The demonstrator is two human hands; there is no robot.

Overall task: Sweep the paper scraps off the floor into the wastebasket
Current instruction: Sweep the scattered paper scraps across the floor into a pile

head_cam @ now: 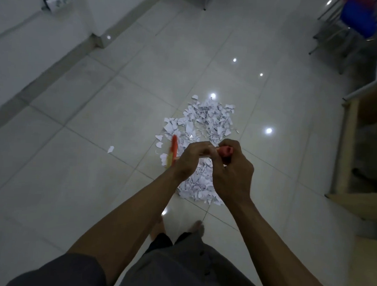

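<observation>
Gripping the broom (173, 149), left hand (189, 159) and right hand (231, 174) hang above paper scraps (208, 117).

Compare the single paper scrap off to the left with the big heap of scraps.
The single scrap lies alone on the floor; the heap is many overlapping scraps. The single scrap shows fully; the heap is partly hidden by the left hand and right hand. Both are white paper.

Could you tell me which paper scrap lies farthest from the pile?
The lone scrap well left of the pile; all the others lie in or right beside it.
</observation>
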